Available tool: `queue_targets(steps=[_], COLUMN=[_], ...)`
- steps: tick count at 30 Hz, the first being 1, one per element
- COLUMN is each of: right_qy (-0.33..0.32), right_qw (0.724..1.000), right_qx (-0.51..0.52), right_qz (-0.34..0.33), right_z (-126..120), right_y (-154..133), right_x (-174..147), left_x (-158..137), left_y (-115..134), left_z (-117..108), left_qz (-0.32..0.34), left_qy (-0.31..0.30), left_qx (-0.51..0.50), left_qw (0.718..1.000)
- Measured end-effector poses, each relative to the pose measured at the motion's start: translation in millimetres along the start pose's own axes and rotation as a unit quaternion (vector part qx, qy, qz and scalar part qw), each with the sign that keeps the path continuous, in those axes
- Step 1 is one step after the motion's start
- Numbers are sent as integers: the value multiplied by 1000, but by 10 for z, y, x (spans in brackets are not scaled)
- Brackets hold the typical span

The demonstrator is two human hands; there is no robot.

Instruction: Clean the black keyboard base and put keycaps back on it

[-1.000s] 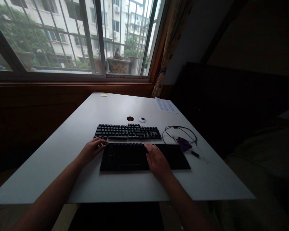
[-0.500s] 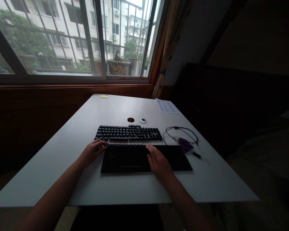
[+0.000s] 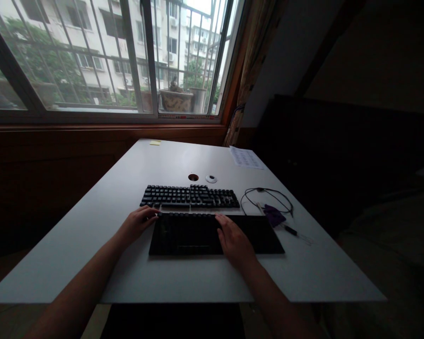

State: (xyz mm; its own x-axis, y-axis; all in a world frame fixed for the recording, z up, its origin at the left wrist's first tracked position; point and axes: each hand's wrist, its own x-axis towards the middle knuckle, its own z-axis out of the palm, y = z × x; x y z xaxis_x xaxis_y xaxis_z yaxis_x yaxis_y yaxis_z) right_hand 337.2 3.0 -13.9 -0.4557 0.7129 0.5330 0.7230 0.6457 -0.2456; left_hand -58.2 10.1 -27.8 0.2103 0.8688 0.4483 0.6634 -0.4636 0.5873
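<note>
A black keyboard base (image 3: 187, 235) lies on the white table, with a single row of dark keycaps (image 3: 187, 214) along its far edge. At the left end of that row is my left hand (image 3: 137, 223), its fingertips and thumb reaching the end keycap with a gap between them. My right hand (image 3: 235, 240) lies over the base, fingers stretched forward and thumb apart, fingertips at the row's right end. Behind the base, many loose keycaps (image 3: 191, 195) sit in a keyboard layout. My right palm hides part of the base.
To the right are a black cable (image 3: 265, 189), a purple cloth pouch (image 3: 273, 214) and a black-handled wire tool (image 3: 291, 230). Farther back are a round cable hole (image 3: 193, 177), its white cover (image 3: 211, 179), printed paper (image 3: 246, 157) and yellow sticky notes (image 3: 155, 142).
The whole view has shifted slightly. Both hands stay at the two ends of the keycap row, with no clear movement of hands or keycaps.
</note>
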Motion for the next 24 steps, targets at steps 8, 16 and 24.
queue_targets(steps=[8,16,24], right_qy=[-5,4,-1], right_qw=[1000,1000,1000], right_qx=[6,-2,0], right_qz=[-6,-8,-9], right_z=[-4,33,28], right_y=[-3,33,39], right_x=[7,-11,-1], left_x=[0,9,18], left_y=[30,65,58], left_z=[9,-6,-4], left_qz=[-8,-16,-14], left_qy=[5,5,3], left_qx=[-8,-14,-12], left_qw=[1000,1000,1000])
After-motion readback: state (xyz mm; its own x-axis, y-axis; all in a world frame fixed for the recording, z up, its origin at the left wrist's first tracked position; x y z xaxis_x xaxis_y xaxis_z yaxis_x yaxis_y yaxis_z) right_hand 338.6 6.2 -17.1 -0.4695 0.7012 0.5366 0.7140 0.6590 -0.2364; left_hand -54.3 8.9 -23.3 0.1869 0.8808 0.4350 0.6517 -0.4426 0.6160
